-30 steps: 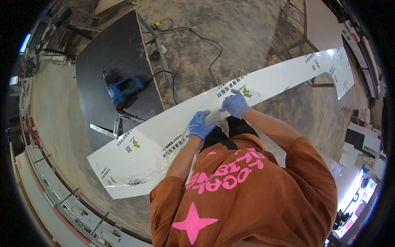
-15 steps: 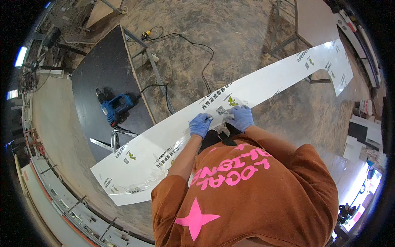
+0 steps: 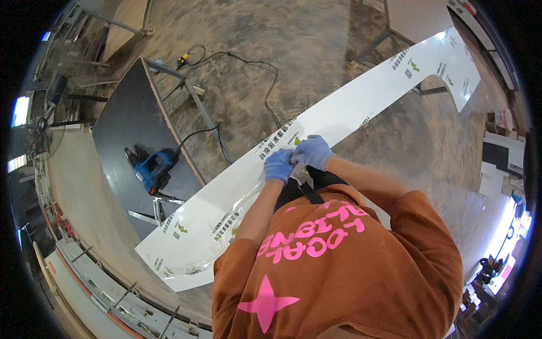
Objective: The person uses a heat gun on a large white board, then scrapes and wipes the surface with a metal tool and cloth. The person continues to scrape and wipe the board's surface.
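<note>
A long white board [image 3: 361, 104], hooked at its far right end, lies slantwise in front of me. Printed clear film covers it, and part of this protective film [image 3: 251, 195] is loose and wrinkled along the near edge at the left. My left hand [image 3: 278, 165], in a blue glove, is closed over the board's middle, its fingertips pinched on the film. Close against it, my gloved right hand [image 3: 313, 152] is also closed, with its fingertips meeting the left ones. What lies between the fingertips is mostly hidden.
A blue corded power tool [image 3: 151, 171] lies on a dark panel [image 3: 127, 121] at the left, near a metal bracket [image 3: 157, 210]. Its black cable [image 3: 275, 90] trails over the floor. A metal-legged table [image 3: 415, 17] stands at the far right.
My right hand has moved left across the board, so both hands now meet. The view has shifted, and the board appears tilted more steeply.
</note>
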`<state>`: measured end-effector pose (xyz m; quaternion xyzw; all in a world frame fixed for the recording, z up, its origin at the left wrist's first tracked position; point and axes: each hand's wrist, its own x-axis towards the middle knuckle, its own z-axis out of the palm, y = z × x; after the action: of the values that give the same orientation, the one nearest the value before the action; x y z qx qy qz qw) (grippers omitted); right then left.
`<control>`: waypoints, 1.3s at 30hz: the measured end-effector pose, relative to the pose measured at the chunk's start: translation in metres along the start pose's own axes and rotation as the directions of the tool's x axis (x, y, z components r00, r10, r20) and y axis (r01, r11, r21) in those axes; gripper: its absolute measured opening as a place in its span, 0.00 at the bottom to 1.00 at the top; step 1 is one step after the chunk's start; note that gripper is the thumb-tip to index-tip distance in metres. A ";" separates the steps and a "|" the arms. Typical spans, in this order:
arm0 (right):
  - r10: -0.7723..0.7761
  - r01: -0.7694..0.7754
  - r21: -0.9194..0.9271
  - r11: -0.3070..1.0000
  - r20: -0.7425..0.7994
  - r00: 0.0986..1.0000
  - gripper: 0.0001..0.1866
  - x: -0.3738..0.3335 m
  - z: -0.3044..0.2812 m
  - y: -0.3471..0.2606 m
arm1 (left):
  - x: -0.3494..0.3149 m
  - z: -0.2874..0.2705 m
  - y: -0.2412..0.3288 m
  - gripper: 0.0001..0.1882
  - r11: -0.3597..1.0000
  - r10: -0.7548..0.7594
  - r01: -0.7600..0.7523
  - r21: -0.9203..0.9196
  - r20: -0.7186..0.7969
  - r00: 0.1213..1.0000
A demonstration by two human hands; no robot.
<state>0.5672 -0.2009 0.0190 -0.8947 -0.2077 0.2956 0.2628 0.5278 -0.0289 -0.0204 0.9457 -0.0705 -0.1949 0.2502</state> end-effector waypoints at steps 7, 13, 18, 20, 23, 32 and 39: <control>0.223 -0.219 0.063 0.974 -0.477 0.850 0.20 -0.046 -0.014 0.057 | 0.007 0.017 0.004 0.10 0.982 -0.004 -0.032 -0.185 -0.191 0.982; -0.030 -0.015 -0.340 0.940 -0.125 0.992 0.08 -0.023 -0.024 0.082 | -0.002 0.022 0.016 0.11 0.908 -0.199 0.120 -0.401 -0.161 0.967; -0.161 0.118 -0.429 0.896 -0.064 0.985 0.07 -0.008 -0.049 0.081 | -0.003 0.012 0.044 0.26 0.995 0.001 -0.020 -0.094 -0.200 0.980; -0.124 0.106 -0.357 0.928 -0.028 0.992 0.08 -0.010 -0.055 0.079 | 0.014 0.014 0.060 0.29 1.000 0.029 -0.028 0.009 -0.230 0.973; -0.050 0.022 -0.205 0.979 -0.132 0.990 0.09 -0.020 -0.061 0.085 | 0.072 0.027 0.081 0.21 1.000 -0.025 0.025 0.009 0.004 1.000; 0.088 -0.264 -0.331 0.906 -0.464 0.881 0.13 -0.065 -0.074 0.143 | 0.080 0.047 0.071 0.12 0.931 0.123 -0.176 -0.321 -0.180 0.976; 0.004 -0.093 -0.448 0.889 -0.196 0.981 0.07 -0.030 -0.100 0.161 | 0.075 0.031 0.089 0.16 0.955 0.102 -0.141 -0.260 -0.157 0.982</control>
<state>0.6440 -0.3765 0.0051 -0.9602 -0.2224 0.1588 0.0572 0.5801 -0.1374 -0.0256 0.9082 -0.0834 -0.1192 0.3925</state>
